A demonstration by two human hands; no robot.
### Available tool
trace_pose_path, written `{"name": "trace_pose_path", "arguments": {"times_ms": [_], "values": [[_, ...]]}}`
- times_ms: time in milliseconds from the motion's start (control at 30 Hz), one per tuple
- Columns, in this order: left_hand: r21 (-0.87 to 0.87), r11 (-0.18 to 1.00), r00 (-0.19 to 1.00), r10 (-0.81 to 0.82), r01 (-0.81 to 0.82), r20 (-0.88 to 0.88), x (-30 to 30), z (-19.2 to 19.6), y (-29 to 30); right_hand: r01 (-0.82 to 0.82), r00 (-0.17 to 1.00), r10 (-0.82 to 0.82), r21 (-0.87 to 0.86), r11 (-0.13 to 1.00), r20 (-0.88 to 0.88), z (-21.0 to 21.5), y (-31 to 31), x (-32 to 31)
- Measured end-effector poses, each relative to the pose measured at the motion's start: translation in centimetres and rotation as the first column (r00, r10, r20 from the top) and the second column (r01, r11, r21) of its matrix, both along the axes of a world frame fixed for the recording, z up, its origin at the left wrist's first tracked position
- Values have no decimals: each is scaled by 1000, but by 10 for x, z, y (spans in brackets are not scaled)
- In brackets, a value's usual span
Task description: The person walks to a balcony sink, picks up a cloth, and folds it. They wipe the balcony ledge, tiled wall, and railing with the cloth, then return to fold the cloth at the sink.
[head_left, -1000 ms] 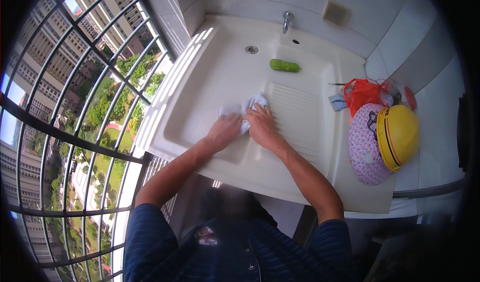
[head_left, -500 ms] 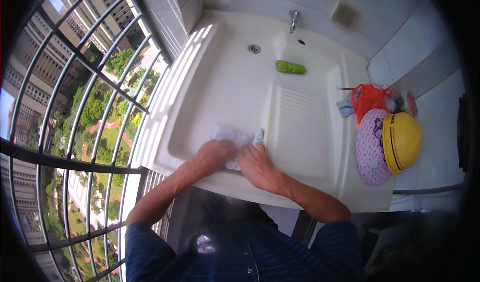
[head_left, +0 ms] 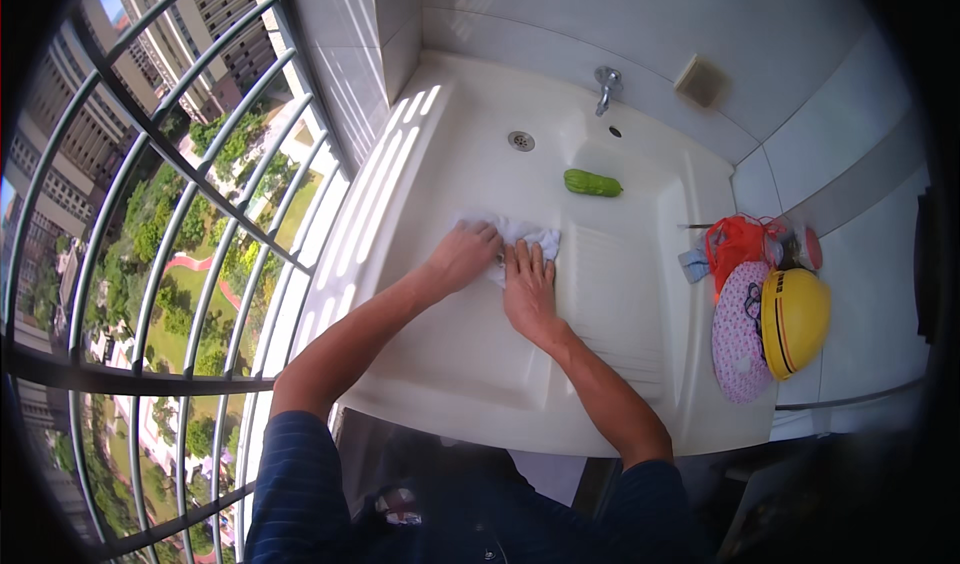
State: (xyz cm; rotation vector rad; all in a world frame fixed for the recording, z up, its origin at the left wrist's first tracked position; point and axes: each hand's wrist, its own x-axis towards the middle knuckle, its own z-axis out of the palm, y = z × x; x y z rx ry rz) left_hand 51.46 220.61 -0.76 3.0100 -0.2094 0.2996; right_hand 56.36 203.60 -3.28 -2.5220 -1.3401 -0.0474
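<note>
A wet-looking white cloth (head_left: 541, 235) lies bunched on the floor of a white laundry sink (head_left: 460, 174), beside the upper left corner of its ribbed washboard (head_left: 612, 294). My left hand (head_left: 467, 256) grips the left part of the cloth with curled fingers. Lying over its near right part is my right hand (head_left: 530, 292), fingers stretched out and pressing down. Both hands touch the cloth and nearly meet; part of it is hidden under them. Farther off, a ridged green gourd (head_left: 593, 183) rests in the sink near the drain (head_left: 521, 141).
A chrome tap (head_left: 607, 86) juts from the tiled back wall. Along the right ledge sit a red plastic bag (head_left: 738, 246), a pink patterned cloth item (head_left: 738, 339) with glasses on it, and a yellow hard hat (head_left: 797, 322). Metal window bars (head_left: 205, 169) stand at the left.
Both hands have moved away from the sink's near edge, up and to the right, taking the cloth along. My right fingers now lie flatter. The head view has shifted slightly.
</note>
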Motion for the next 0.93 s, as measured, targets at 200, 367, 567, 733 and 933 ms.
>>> {"name": "trace_pose_path", "arguments": {"times_ms": [200,367,567,733,933], "values": [[66,996,998,52,-54,29,51,-9,28,67,998,-68,79,995,8,-3,38,33],[111,984,988,132,-139,75,62,-16,51,41,987,-62,137,990,150,-15,66,71],[205,969,982,158,-134,-104,-9,14,46,-208,978,202,136,969,56,-4,72,44],[389,919,913,211,-63,-350,-89,48,0,-456,890,456,76,887,13,18,35,-23],[-198,925,705,95,-323,-703,-160,31,-23,-684,703,692,112,721,-166,-2,-5,-73]]}}
